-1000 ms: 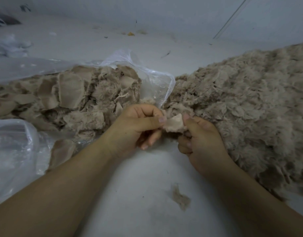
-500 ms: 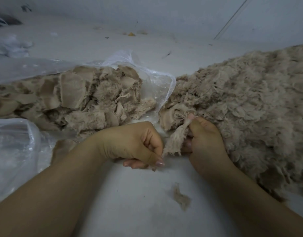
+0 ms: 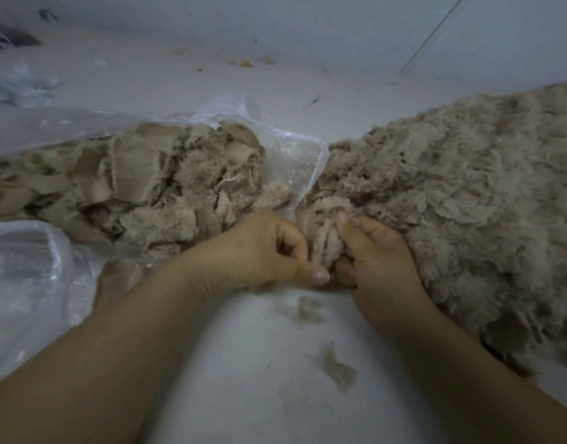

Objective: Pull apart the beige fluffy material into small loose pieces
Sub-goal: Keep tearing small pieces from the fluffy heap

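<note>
Clearly soft and light, the fluffy scrap [image 3: 328, 238] sits mid-floor, pinched between the left hand [image 3: 259, 254] and the right hand [image 3: 376, 257], beside the shredded pile [image 3: 461, 200]; grip close to fraying edges, where fibres should separate easily.

The fluffy pile [image 3: 452, 200] runs off the right edge, so its full extent cannot be seen. The clear bag [image 3: 29, 283] and the scraps [image 3: 141, 184] inside it are cut off at the left edge. The left hand [image 3: 259, 251] hides its own fingertips, curled under the palm. Below both hands a small tuft [image 3: 307, 310] is blurred. Specks [image 3: 245, 63] far back are too small to tell.
</note>
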